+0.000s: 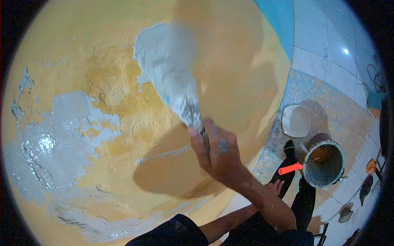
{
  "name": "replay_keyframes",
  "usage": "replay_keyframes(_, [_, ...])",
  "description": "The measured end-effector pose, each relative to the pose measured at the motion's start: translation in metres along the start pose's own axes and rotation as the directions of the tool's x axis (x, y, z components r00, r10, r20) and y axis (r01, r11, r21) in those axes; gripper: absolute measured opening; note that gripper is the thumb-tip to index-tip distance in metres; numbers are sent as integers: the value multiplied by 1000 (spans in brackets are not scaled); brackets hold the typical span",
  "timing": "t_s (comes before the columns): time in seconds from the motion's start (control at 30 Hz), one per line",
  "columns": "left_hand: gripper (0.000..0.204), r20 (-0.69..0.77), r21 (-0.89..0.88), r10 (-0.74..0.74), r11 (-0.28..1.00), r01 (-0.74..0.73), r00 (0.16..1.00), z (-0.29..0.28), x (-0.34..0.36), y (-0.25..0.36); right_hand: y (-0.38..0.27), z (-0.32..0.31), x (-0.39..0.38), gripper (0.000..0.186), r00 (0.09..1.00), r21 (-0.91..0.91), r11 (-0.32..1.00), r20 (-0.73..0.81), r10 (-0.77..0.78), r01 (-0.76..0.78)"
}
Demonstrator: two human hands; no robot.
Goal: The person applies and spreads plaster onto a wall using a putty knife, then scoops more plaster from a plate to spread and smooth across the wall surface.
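My right hand (219, 151) is closed round the handle of a putty knife (191, 112). The knife's blade is smeared with whitish putty and blurred by motion. It lies against the yellow wall (230, 78), at the lower end of a fresh pale putty patch (154, 51). A wider, glossy putty patch (53, 139) covers the wall at the left, with ragged edges and bare yellow between. My left hand (276, 187) rests on my dark-trousered leg, its fingers laid out flat and holding nothing. The right forearm crosses in front of the left one.
A paint-crusted bucket (324, 164) stands by my feet, with an orange-handled tool (290, 168) across its rim. Beyond it sits a white squarish dish (296, 121) on a paint-speckled mat (332, 102). Pale floor tiles (310, 41) surround the mat. Dark items lie at the far right.
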State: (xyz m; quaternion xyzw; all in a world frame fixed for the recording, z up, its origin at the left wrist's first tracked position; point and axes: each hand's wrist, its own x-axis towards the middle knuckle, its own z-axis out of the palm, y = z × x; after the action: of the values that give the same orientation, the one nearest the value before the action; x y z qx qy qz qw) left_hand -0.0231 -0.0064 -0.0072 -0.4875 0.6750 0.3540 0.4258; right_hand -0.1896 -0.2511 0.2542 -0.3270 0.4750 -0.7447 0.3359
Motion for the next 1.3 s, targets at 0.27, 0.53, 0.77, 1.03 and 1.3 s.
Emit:
replay_keyframes(0.27, [62, -567, 439, 655, 754, -490, 500, 28, -3, -16, -1, 6, 19, 15, 997, -58, 995, 31, -75, 77])
replay_keyframes(0.53, [48, -422, 121, 200, 979, -164, 884, 38, -1, -6, -16, -8, -1, 15, 990, 59, 989, -6, -138, 138])
replay_keyframes(0.77, [49, -741, 248, 484, 841, -480, 466, 42, 4, -8, 9, 6, 0, 16, 997, -9, 998, 42, 67, -67])
replay_keyframes(1.03, [43, -145, -19, 28, 999, -31, 989, 20, -4, 4, 7, 0, -9, 17, 1000, -17, 1000, -2, -26, 26])
replay_keyframes(1.3, [55, 171, 158, 80, 982, -107, 982, -9, -10, 17, 23, -1, -14, 19, 996, -142, 986, 25, -87, 89])
